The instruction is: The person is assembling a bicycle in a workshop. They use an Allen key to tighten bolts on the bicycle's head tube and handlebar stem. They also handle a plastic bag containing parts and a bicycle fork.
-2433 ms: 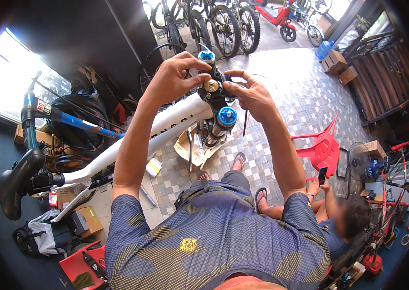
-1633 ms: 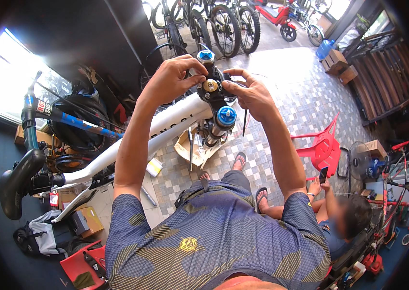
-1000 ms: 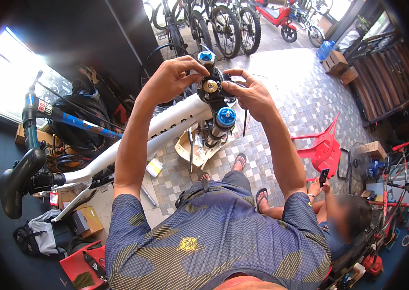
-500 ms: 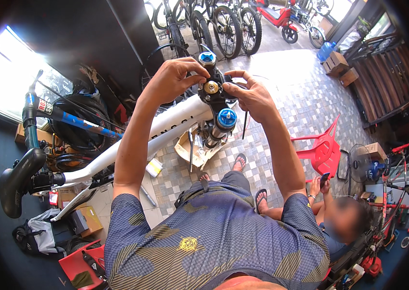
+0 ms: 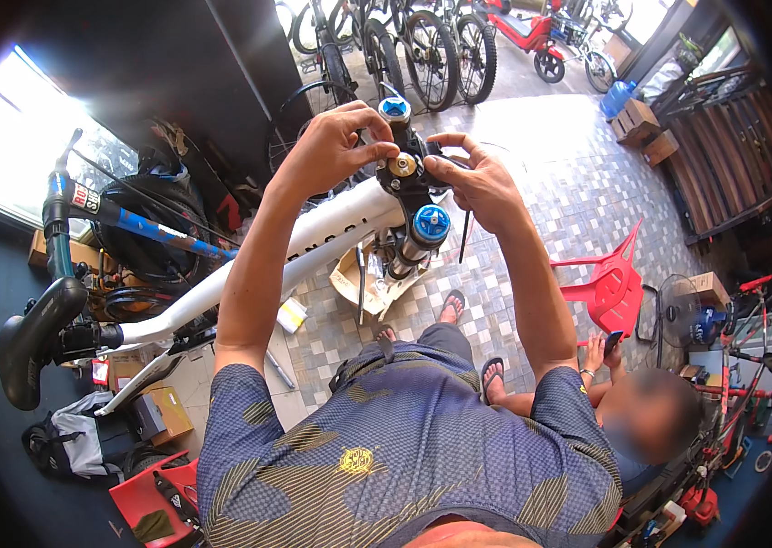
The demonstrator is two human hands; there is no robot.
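A white bicycle frame stands in front of me, its black stem and fork crown at the front end. A gold round top cap sits on the stem, between two fork legs with blue caps. My left hand is closed, thumb and fingertips together at the cap's left edge; anything between them is hidden. My right hand pinches a black part at the stem's right side, thumb near the cap. From below this hand hangs a thin black rod or cable.
An opened cardboard box lies under the fork. A red chair and a seated person holding a phone are at the right. Several bicycles line the far side. The frame's black saddle is at the left.
Both hands stay at the stem with only slight finger shifts. The seated person's head and phone have moved a little.
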